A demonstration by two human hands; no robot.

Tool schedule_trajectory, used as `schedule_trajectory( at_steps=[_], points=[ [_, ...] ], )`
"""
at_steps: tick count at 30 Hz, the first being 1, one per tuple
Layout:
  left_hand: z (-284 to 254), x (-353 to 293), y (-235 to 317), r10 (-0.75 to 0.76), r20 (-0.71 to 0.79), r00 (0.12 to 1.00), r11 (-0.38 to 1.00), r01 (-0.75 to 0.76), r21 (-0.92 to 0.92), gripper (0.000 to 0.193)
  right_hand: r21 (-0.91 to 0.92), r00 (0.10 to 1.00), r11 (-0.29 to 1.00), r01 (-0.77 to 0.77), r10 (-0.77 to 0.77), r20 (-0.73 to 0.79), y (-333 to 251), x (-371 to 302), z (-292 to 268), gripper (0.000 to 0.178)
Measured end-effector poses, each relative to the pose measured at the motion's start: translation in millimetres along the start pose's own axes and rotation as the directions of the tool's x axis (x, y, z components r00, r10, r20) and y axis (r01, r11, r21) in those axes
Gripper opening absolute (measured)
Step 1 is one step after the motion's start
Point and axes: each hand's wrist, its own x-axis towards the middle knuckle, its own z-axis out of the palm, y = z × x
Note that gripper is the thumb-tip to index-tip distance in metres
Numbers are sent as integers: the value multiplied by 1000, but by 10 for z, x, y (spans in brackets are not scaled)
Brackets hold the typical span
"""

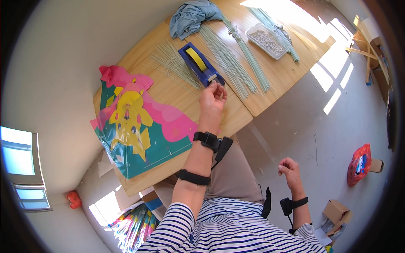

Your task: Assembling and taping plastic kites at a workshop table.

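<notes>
My left hand (213,101) is at the cutter end of a blue tape dispenser (202,67). Its thumb and forefinger pinch at the front edge, where the yellow tape (195,59) comes off the roll; the tape end itself is mostly hidden by the fingers. Out past the table's near edge hangs my right hand (289,168), fingers curled and thumb against the forefinger; whatever lies between them is too small to make out. Left of the dispenser, a thin printed plastic sheet (168,156), green and pink with a yellow cartoon figure, lies across the table's corner.
Thin pale rods (225,59) lie in loose bunches on the wooden table (236,114). Behind are a clear tub of small pieces (266,41) and a crumpled blue cloth (192,19). A red bag (359,165) and a cardboard box (336,215) stand on the floor.
</notes>
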Motion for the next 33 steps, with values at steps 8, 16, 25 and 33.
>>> schedule_trajectory(
  at_steps=[8,16,25,33],
  points=[
    [-115,-422,-87,134,254,958,979,-167,116,12,-77,997,997,27,-33,-75,188,-125,-175,8],
    [-322,-1542,771,263,556,789,897,-412,161,16,-77,990,987,141,-139,35,-81,-134,104,9],
    [-1467,-2516,1722,503,620,602,697,-706,120,11,-318,902,854,413,-335,272,-593,-107,669,6],
    [-2751,-3127,2203,806,317,499,498,-862,90,9,-247,801,842,479,-304,516,-1249,-171,1540,5]
  ],
)
